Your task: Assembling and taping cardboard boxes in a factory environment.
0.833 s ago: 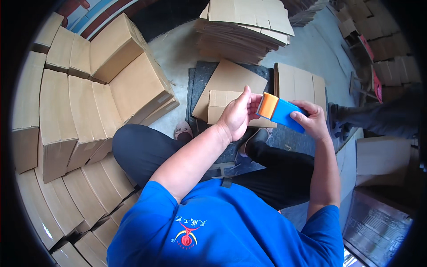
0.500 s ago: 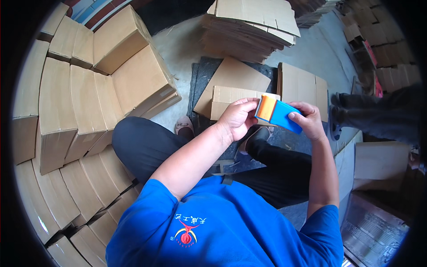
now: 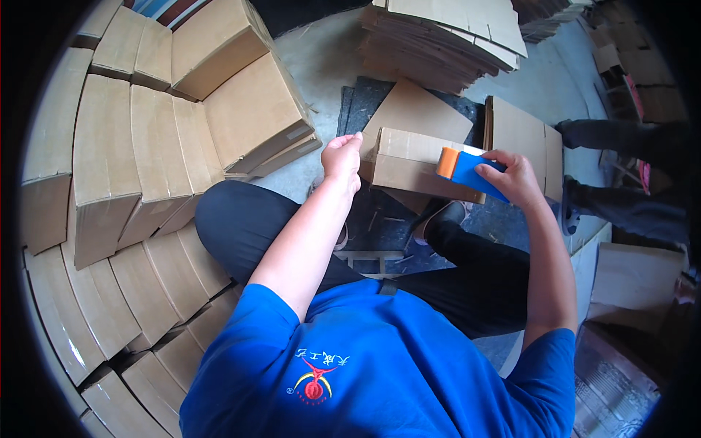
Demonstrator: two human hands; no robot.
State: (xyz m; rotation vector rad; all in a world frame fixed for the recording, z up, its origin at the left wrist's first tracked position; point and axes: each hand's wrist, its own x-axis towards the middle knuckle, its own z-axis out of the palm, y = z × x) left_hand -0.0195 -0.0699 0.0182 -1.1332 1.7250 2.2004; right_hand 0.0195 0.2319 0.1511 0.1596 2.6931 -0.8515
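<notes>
A: Edges first. What hems the hands in?

B: Left side is walled by made-up cardboard boxes (image 3: 139, 153), packed in a curving bank from the top corner down past the person's knee. Straight ahead, a stack of flattened cartons (image 3: 445, 36) sits at the far end of the concrete floor (image 3: 321, 62). To the right, another person's dark trouser legs (image 3: 621, 135) come in from the edge, and a further box (image 3: 631, 277) lies lower right.

A: Any open room?

B: A strip of bare floor runs between the box bank and the flat stack. Under the work there is a dark mat (image 3: 365, 102).

A: And the work itself?

B: One carton (image 3: 416, 164) lies on its side in front of the knees, a flap standing up behind it and another loose flap to its right.

A: Left hand?

B: Left hand (image 3: 342, 157) is at the carton's left end, fingers loosely curled, thumb tip at the top corner. Touching or just beside it; I cannot tell which. It has hold of nothing that I can see.

A: Right hand?

B: Right hand (image 3: 515, 179) is wrapped closed around a blue tape dispenser (image 3: 467, 169) with an orange front. The orange end points left, resting on the carton's upper edge, well apart from the left hand.
</notes>
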